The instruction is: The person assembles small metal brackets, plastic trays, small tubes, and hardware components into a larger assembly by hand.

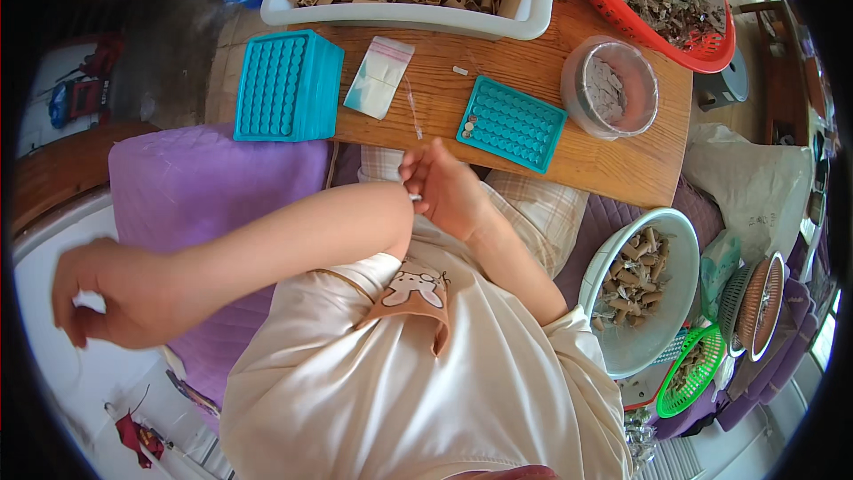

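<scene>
My left hand is out at the far left, away from the table, its fingers pinched together. A faint pale strand hangs from its fingertips. Close to the table's front edge, my right hand has its fingers curled around a small white piece, mostly hidden by them. Beyond the right hand lies a shallow teal tray with rows of round hollows and a few small round pieces at its left end. Left of that, a clear thin strip and a flat plastic packet rest on the wood.
A teal stack of trays stands at the table's left. Behind is a white tub of brown cardboard pieces, with a red basket to its right. A lined bucket holds white pieces. A pale basin sits at my right.
</scene>
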{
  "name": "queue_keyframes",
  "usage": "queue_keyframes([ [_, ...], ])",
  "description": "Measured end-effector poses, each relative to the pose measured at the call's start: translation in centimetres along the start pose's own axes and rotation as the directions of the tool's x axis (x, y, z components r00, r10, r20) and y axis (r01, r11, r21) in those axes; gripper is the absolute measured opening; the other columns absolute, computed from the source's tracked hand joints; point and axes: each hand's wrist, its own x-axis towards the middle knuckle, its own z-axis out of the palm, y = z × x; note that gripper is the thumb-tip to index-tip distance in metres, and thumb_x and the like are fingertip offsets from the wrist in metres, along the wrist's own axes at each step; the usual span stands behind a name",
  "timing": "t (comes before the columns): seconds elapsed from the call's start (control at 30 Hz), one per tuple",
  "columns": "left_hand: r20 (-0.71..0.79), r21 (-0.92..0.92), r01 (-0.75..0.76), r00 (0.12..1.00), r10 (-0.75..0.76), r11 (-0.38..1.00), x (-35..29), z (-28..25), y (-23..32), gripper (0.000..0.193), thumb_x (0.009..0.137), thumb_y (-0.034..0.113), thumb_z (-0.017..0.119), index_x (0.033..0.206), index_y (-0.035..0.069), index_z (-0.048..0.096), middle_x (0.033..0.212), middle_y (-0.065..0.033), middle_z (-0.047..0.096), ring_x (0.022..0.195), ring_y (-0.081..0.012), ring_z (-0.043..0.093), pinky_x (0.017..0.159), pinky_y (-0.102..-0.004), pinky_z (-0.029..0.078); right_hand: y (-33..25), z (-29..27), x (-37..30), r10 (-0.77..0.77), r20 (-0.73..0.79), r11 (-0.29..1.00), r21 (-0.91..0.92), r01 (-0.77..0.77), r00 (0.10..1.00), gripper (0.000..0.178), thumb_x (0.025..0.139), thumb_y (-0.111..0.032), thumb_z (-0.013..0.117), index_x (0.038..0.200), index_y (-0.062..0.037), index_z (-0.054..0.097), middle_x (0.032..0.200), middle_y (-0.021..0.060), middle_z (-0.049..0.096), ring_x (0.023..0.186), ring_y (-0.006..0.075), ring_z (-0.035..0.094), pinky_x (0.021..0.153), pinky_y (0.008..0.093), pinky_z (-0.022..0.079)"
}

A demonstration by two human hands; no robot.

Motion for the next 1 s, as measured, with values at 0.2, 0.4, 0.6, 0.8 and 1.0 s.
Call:
queue_keyframes([
  [0.2,-0.044,-0.18,-0.356,0.934,0.354,0.917,-1.5,0.8,1.5,0.011,0.073,-0.007,0.048,0.074,0.003,0.051,0.079,-0.0052,0.052,0.056,-0.0131,0.055,0.049,-0.0257,0.051,0.3,0.2,-0.8,-0.01,-0.13,0.997,-0.073,0.0,0.991,0.052,0.085,-0.054,0.023,0.091,-0.0085,0.048,0.081,0.0021,0.051,0.075,0.0123,0.049,0.067,0.0262,0.041],
  [0.4,-0.02,-0.207,-0.266,0.963,0.268,0.941,-1.3,0.7,2.0,0.011,0.072,-0.008,0.048,0.072,0.003,0.052,0.08,-0.005,0.052,0.055,-0.0119,0.054,0.048,-0.0253,0.051,1.4,1.5,-0.9,0.063,-0.209,0.997,-0.021,-0.069,0.976,0.053,0.084,-0.054,0.024,0.087,-0.0071,0.047,0.078,0.0021,0.051,0.074,0.0125,0.049,0.066,0.0259,0.041],
  [0.6,-0.031,-0.359,-0.129,0.991,0.127,0.924,-2.2,0.0,2.2,0.009,0.074,-0.004,0.047,0.073,0.002,0.053,0.083,-0.0054,0.054,0.058,-0.0107,0.054,0.052,-0.0255,0.05,0.9,-1.0,-0.8,-0.064,-0.109,0.996,-0.07,0.056,0.992,0.052,0.083,-0.055,0.029,0.073,-0.0065,0.044,0.068,0.0026,0.048,0.065,0.0135,0.046,0.059,0.0252,0.039],
  [0.8,-0.001,-0.34,-0.114,0.993,0.121,0.934,-2.8,0.6,2.3,0.008,0.074,-0.004,0.048,0.074,0.002,0.053,0.083,-0.0056,0.054,0.059,-0.011,0.054,0.053,-0.0256,0.05,1.2,0.9,-0.7,0.176,-0.078,0.984,0.02,-0.175,0.981,0.05,0.085,-0.052,0.029,0.073,-0.0061,0.044,0.066,0.0022,0.048,0.061,0.0118,0.047,0.055,0.0251,0.04],
  [1.0,0.02,-0.357,-0.078,0.996,0.091,0.931,-3.2,0.2,1.2,0.008,0.074,-0.004,0.048,0.075,0.002,0.053,0.083,-0.0059,0.054,0.059,-0.0113,0.054,0.053,-0.0256,0.05,1.0,1.5,-1.1,0.219,-0.214,0.972,-0.032,-0.231,0.952,0.04,0.086,-0.043,0.035,0.076,-0.0067,0.046,0.065,0.0005,0.048,0.06,0.0088,0.047,0.052,0.0248,0.041],
])
